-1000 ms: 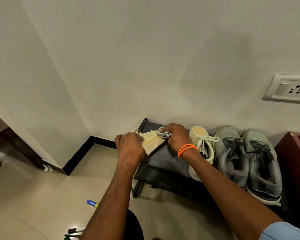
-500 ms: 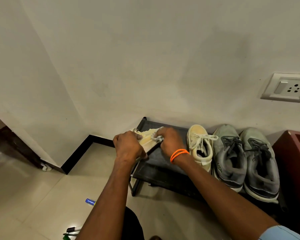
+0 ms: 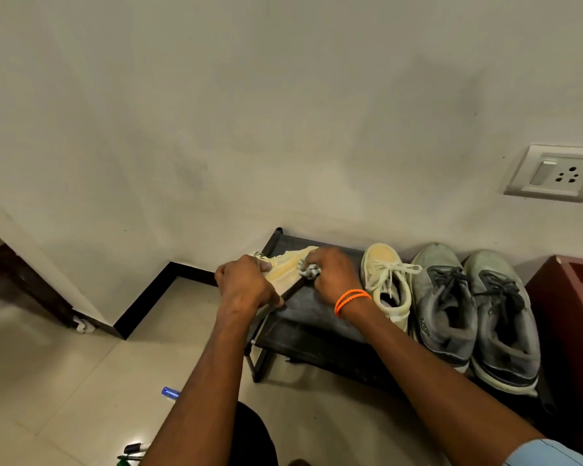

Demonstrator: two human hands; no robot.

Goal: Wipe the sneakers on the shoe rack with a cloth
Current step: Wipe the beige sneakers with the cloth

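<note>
Presently, nearest the camera, the left hand (image 3: 246, 285) has its grip curled round the heel end of a cream sneaker (image 3: 285, 265), holding it tilted over the left end of the black shoe rack (image 3: 312, 319). Just beyond and to the right, the right hand (image 3: 334, 272) has its grip closed on a bunched grey cloth (image 3: 310, 271), pressed against the sneaker's side. The shoe's long axis runs from the left hand up and rightward toward the wall, so its unwiped toe end lies beyond the cloth, nearer the right hand. Judgement: the next stroke should travel along that axis while the left hand steadies. Farther right on the rack stand the matching cream sneaker (image 3: 386, 280) and a pair of grey sneakers (image 3: 472, 307), judged still to be wiped.
</note>
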